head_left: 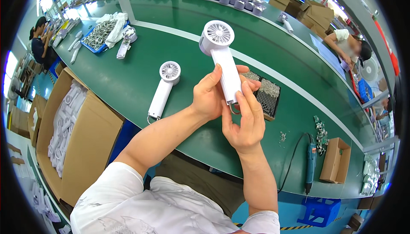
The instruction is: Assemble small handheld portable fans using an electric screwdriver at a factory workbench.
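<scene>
Above the green table I hold a white handheld fan [226, 71], its round head tilted up and away from me. My left hand [207, 92] is closed around the left side of its handle. My right hand [245, 121] grips the lower end of the handle, where a small metal loop sticks out. A second white handheld fan [160, 97] lies on the table to the left, with a metal loop at its lower end. Behind my right hand, a black tray of small screws [269, 93] is partly hidden.
A blue tray of metal rings [99, 35] and a fan part [126, 42] lie at the far left. On the right are an electric screwdriver [311, 165], small circuit boards [321, 133] and a cardboard box [335, 161]. A large carton of white parts [92, 142] stands left; co-workers sit beyond.
</scene>
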A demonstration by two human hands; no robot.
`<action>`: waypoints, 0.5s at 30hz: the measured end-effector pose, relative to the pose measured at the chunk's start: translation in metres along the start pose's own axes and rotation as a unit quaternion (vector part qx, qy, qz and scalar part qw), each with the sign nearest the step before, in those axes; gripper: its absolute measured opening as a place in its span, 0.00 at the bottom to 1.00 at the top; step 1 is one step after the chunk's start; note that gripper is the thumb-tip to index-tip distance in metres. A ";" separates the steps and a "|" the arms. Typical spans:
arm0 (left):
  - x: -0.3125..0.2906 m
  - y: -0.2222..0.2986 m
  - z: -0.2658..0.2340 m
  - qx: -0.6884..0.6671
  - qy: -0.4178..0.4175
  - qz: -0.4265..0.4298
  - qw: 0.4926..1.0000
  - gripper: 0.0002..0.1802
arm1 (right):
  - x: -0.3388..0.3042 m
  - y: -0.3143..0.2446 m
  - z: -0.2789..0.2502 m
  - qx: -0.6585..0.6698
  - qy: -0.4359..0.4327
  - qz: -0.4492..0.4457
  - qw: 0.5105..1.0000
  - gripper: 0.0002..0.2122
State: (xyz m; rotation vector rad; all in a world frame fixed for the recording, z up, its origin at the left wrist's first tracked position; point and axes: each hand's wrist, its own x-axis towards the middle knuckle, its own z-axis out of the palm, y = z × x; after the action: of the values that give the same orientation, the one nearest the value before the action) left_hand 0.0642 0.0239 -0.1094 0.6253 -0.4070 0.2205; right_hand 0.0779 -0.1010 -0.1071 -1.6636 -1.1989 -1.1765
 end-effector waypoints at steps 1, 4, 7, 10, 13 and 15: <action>0.001 -0.001 -0.002 -0.001 -0.006 0.016 1.000 0.33 | 0.000 0.001 0.000 -0.007 0.004 -0.001 1.000 0.21; 0.002 -0.002 -0.009 -0.006 -0.008 0.033 0.999 0.31 | 0.001 -0.001 -0.003 -0.031 -0.010 0.016 0.999 0.21; 0.003 -0.001 -0.012 0.000 0.011 0.036 0.999 0.29 | -0.003 0.001 -0.001 -0.015 -0.014 0.060 0.998 0.20; 0.003 0.001 -0.011 0.020 0.053 0.029 0.998 0.25 | -0.001 0.006 0.001 -0.028 -0.008 0.039 0.999 0.19; 0.003 0.002 -0.009 0.056 0.097 0.018 0.994 0.21 | -0.003 0.004 0.002 0.000 -0.014 0.070 0.997 0.20; 0.004 0.002 -0.007 0.080 0.113 0.016 0.990 0.19 | -0.003 0.000 -0.001 0.016 -0.023 0.086 0.996 0.21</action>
State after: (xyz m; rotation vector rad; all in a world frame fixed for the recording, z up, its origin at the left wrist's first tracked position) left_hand 0.0691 0.0304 -0.1120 0.7437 -0.1819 0.3532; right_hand 0.0773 -0.1025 -0.1096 -1.7404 -1.0723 -1.0132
